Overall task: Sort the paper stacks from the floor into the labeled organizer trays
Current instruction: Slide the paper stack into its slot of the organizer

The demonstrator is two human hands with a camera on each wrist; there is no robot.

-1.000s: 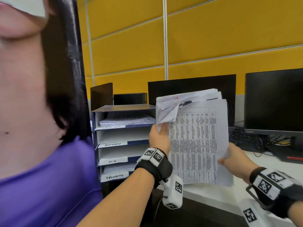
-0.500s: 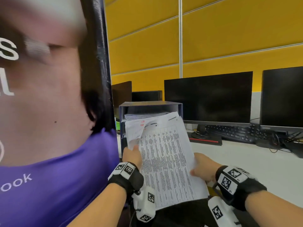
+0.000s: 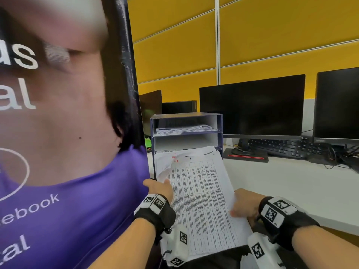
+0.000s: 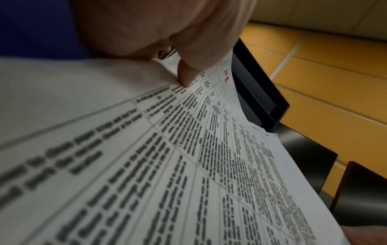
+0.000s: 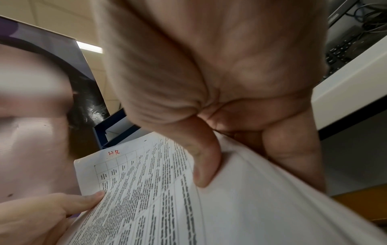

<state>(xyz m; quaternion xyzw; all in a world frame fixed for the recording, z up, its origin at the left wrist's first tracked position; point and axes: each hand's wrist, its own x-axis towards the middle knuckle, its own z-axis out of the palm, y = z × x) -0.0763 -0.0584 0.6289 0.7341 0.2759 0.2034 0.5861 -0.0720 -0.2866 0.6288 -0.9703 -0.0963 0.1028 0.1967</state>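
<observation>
I hold a paper stack [image 3: 202, 199] of printed tables, marked "HR" in red at its top [image 5: 114, 152], tilted in front of the organizer [image 3: 186, 121]. My left hand [image 3: 161, 188] pinches the stack's left edge, thumb on the top sheet [image 4: 186, 77]. My right hand [image 3: 242, 204] grips the right edge, thumb on top [image 5: 204, 167] and fingers underneath. The dark blue organizer stands on the white desk [image 3: 291, 183]; its top tray holds papers [image 3: 182, 129], the tray below looks bare, and the lower trays are hidden behind the stack.
A tall printed banner [image 3: 64, 133] showing a person in purple stands close on my left. Two dark monitors [image 3: 252, 105], a keyboard [image 3: 281, 148] and tangled cables [image 3: 345, 154] line the back of the desk. Yellow wall panels rise behind.
The paper stack has come down from upright at tray height to a low tilt in front of the organizer's lower trays. My view has shifted left and closer; both hands keep hold.
</observation>
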